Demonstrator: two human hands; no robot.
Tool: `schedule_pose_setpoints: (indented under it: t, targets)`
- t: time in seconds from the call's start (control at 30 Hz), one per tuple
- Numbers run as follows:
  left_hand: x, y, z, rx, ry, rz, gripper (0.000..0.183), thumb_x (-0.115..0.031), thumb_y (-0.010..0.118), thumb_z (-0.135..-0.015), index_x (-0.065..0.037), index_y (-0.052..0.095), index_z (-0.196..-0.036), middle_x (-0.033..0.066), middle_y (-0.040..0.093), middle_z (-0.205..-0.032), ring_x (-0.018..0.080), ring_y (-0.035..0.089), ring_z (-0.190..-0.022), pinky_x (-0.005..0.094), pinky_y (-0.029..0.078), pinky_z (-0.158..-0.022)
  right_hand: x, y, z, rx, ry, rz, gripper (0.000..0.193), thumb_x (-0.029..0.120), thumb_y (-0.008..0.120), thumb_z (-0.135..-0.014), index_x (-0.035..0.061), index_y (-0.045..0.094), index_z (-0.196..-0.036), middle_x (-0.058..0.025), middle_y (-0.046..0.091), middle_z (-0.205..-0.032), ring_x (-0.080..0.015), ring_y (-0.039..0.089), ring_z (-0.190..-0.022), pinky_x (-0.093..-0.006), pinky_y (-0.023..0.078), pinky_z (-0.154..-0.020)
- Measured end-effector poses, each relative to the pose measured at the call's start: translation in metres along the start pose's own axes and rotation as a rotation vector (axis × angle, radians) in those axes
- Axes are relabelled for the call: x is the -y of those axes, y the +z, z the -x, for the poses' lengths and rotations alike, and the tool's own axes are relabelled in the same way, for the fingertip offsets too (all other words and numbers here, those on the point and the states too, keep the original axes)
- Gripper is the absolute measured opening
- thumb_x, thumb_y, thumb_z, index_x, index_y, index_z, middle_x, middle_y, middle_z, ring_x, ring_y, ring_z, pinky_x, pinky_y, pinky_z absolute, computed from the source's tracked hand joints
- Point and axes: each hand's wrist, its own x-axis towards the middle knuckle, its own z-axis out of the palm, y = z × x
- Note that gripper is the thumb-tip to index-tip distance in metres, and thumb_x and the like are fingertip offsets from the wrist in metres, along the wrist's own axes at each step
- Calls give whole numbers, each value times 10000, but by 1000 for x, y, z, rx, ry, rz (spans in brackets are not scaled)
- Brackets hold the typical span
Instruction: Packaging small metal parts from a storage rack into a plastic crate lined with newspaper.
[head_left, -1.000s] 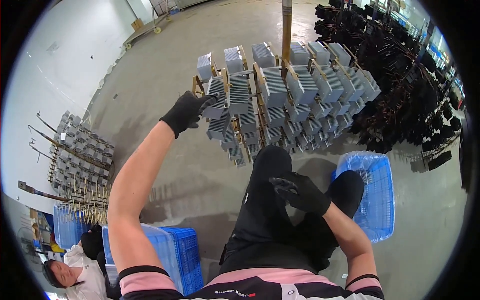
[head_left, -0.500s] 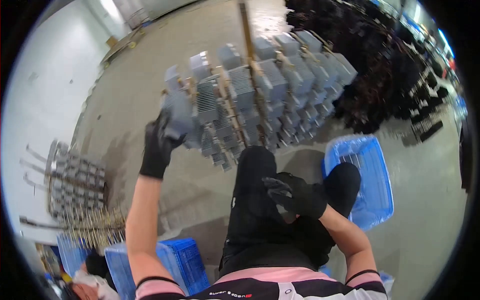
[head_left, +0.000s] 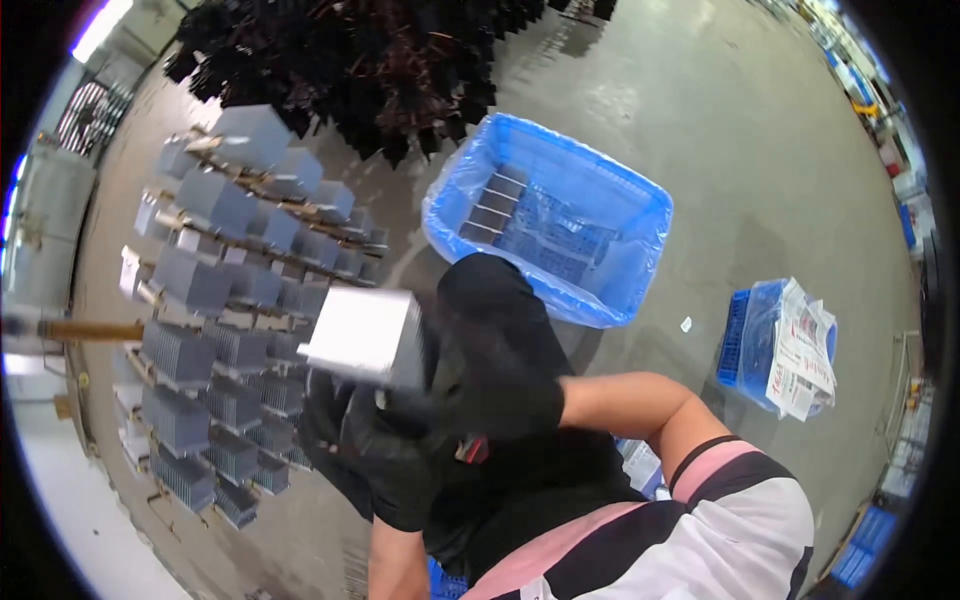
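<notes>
Both gloved hands, left hand (head_left: 375,455) and right hand (head_left: 470,400), clamp fingers under a grey metal block (head_left: 365,335); rack (head_left: 220,330) left of fingers, blue crate (head_left: 640,215) beyond them.

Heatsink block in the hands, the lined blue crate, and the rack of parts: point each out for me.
Heatsink block (head_left: 362,328), head view, on its pale flat face.
Blue crate (head_left: 640,265), head view, on its plastic-lined right wall.
Rack (head_left: 205,280), head view, on a grey block hung near its middle.
</notes>
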Motion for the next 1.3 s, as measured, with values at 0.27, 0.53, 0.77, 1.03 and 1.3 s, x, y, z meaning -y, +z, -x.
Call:
schedule_pose_setpoints:
  t: [0.27, 0.53, 0.77, 1.03, 1.3]
  targets:
    - [72, 6, -26, 264, 152, -361, 590, -222, 790, -818, 6, 516, -1288, 193, 535, -1335, 373, 476, -1273, 480, 345, -1099, -272, -171, -67, -376, -77, 839, 688, 220, 794, -731, -5, 488, -1304, -243, 589, -1156, -443, 569, -1050, -472, 484, -930]
    - [149, -52, 2, 495, -20, -761, 536, -192, 729, -882, -7, 501, -1330, 204, 523, -1352, 371, 476, -1276, 477, 363, -1085, -491, -190, -102, -185, 499, 995, 415, 132, 586, -844, 116, 552, -1258, -245, 550, -1207, -429, 613, -1006, -497, 521, -779]
    - [149, -39, 23, 552, -390, -592, 618, -199, 696, -905, -28, 425, -1433, 200, 488, -1418, 364, 451, -1326, 469, 333, -1130, -541, -197, -120, -168, 598, 1310, 527, 168, 644, -823, 198, 521, -1335, -186, 551, -1193, -376, 656, -871, -505, 535, -735]
    - [168, -52, 40, 640, -599, -833, 751, -439, 636, -923, -47, 345, -1493, 214, 375, -1500, 369, 400, -1357, 478, 257, -1180, -534, -173, -119, -149, 510, 1516, 465, 184, 508, -930, 228, 480, -1392, -130, 574, -1203, -324, 666, -865, -495, 523, -717]
    - [219, -65, 74, 371, -253, -643, 560, -303, 710, -881, -32, 523, -1334, 225, 542, -1342, 415, 513, -1232, 510, 354, -1087, -552, -181, -130, -148, 710, 1344, 435, 222, 440, -975, 203, 465, -1409, -152, 543, -1329, -405, 632, -1025, -538, 518, -811]
